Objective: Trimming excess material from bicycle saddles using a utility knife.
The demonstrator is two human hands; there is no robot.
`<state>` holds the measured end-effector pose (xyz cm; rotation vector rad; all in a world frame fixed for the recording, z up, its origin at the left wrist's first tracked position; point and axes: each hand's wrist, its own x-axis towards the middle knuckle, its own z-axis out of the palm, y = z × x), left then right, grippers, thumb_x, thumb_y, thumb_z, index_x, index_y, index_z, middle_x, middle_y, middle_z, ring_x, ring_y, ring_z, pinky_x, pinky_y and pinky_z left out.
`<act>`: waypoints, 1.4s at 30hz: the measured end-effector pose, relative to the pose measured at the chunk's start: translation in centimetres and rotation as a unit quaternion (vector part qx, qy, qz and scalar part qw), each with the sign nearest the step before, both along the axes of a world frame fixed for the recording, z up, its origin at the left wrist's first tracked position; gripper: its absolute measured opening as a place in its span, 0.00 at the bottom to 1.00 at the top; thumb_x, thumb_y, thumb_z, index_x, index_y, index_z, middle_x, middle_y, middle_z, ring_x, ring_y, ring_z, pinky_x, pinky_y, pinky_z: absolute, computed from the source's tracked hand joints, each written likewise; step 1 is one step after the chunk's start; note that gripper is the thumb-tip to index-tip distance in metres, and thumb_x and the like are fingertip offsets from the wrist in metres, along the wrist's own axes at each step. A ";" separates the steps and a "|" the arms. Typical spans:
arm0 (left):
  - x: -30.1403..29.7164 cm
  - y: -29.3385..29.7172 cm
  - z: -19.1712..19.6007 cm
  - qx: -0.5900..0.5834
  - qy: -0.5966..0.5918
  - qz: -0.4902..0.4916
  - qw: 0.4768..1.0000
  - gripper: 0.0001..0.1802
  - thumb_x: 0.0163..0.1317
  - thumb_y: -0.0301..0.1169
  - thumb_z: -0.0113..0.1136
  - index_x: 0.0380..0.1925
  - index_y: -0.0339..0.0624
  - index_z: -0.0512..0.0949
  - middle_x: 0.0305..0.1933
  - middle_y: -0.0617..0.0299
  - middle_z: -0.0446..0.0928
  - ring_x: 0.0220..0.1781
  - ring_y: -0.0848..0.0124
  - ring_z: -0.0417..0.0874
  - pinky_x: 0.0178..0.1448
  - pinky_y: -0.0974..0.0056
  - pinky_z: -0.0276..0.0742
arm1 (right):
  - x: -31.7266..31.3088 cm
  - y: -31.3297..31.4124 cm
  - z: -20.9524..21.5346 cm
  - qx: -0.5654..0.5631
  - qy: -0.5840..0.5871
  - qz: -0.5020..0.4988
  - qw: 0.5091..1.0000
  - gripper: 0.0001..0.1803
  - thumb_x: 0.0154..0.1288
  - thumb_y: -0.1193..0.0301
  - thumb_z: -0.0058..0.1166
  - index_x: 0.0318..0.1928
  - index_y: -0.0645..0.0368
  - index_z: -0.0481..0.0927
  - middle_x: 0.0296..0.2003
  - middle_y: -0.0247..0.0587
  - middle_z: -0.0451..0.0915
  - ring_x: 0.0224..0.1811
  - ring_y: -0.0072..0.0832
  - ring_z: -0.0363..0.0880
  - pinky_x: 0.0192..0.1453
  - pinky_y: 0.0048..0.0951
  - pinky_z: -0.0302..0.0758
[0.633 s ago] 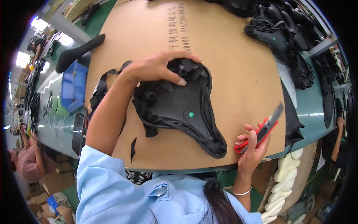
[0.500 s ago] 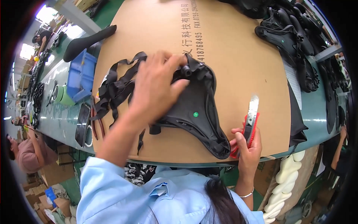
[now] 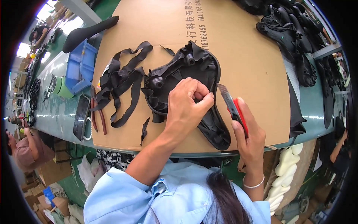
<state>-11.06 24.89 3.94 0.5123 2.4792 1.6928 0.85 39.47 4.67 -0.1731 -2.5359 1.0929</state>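
A black bicycle saddle (image 3: pixel 175 71) lies underside up, its narrow nose pointing toward me and to the right. Gathered black cover material rings its wide end. My left hand (image 3: pixel 186 106) is over the saddle's middle, thumb and forefinger pinched together; whatever is between them is hidden. In my right hand (image 3: pixel 251 142) is a red utility knife (image 3: pixel 235 111), its blade extended and tilted up to the left. The blade tip is close to the saddle's right edge; I cannot tell whether it touches. Left of the saddle, black fabric strips (image 3: pixel 125 80) are heaped in loops.
A cardboard sheet (image 3: pixel 257 56) covers the table under the work. Pliers (image 3: pixel 102 121), a phone (image 3: pixel 81 115) and a blue bin (image 3: pixel 78 69) are at left. More black saddles (image 3: pixel 278 33) are piled at far right. Cream foam pieces (image 3: pixel 285 175) stand below the table edge.
My left hand has moved from the saddle's wide end toward me and right, its fingers now pinched. The knife has risen leftward toward the saddle's edge. The saddle's wide end is now uncovered.
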 end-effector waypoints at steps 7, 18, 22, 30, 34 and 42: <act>0.2 -0.9 -0.4 0.075 -0.005 0.013 0.997 0.07 0.46 0.24 0.64 0.19 0.37 0.74 0.22 0.63 0.71 0.24 0.73 0.71 0.28 0.68 0.67 | -1.2 0.4 1.5 0.016 -0.032 0.107 0.994 0.27 0.62 0.75 0.58 0.63 0.56 0.72 0.44 0.52 0.82 0.39 0.41 0.84 0.43 0.35 0.77; -1.1 -3.2 -0.2 0.338 -0.221 -0.210 0.890 0.04 0.53 0.22 0.65 0.24 0.38 0.78 0.29 0.69 0.75 0.34 0.81 0.73 0.39 0.73 0.67 | 4.8 0.5 4.5 0.007 -0.246 0.109 0.963 0.27 0.63 0.75 0.57 0.64 0.57 0.71 0.43 0.54 0.82 0.38 0.47 0.83 0.41 0.36 0.78; -1.6 -3.1 -1.1 0.445 -0.253 -0.175 0.841 0.04 0.55 0.22 0.64 0.30 0.39 0.79 0.31 0.69 0.76 0.36 0.81 0.74 0.44 0.73 0.69 | 7.5 -3.5 5.9 -0.072 -0.330 0.021 0.941 0.30 0.65 0.71 0.56 0.67 0.56 0.66 0.48 0.57 0.80 0.42 0.51 0.83 0.42 0.38 0.79; -0.6 -4.5 0.2 0.170 0.068 -0.472 0.862 0.08 0.56 0.37 0.66 0.30 0.46 0.82 0.34 0.64 0.78 0.41 0.72 0.78 0.49 0.64 0.69 | 10.5 -5.9 -1.8 -0.088 -0.073 -0.148 0.982 0.36 0.63 0.75 0.57 0.69 0.65 0.58 0.57 0.53 0.75 0.43 0.34 0.82 0.46 0.30 0.78; -3.3 -6.1 2.4 -0.121 0.308 -0.371 0.868 0.12 0.43 0.34 0.69 0.32 0.48 0.84 0.37 0.67 0.76 0.40 0.67 0.77 0.45 0.61 0.69 | 7.1 -5.4 -1.9 -0.284 -0.045 -0.210 0.934 0.40 0.63 0.74 0.60 0.71 0.63 0.53 0.56 0.49 0.73 0.40 0.27 0.77 0.44 0.27 0.76; -2.7 -7.2 1.5 -0.162 0.276 -0.349 0.881 0.05 0.53 0.31 0.64 0.28 0.42 0.83 0.29 0.64 0.78 0.34 0.64 0.79 0.37 0.60 0.74 | 4.7 -3.1 -0.3 0.054 -0.013 -0.033 0.998 0.36 0.56 0.76 0.66 0.66 0.56 0.67 0.37 0.43 0.79 0.29 0.31 0.76 0.36 0.27 0.76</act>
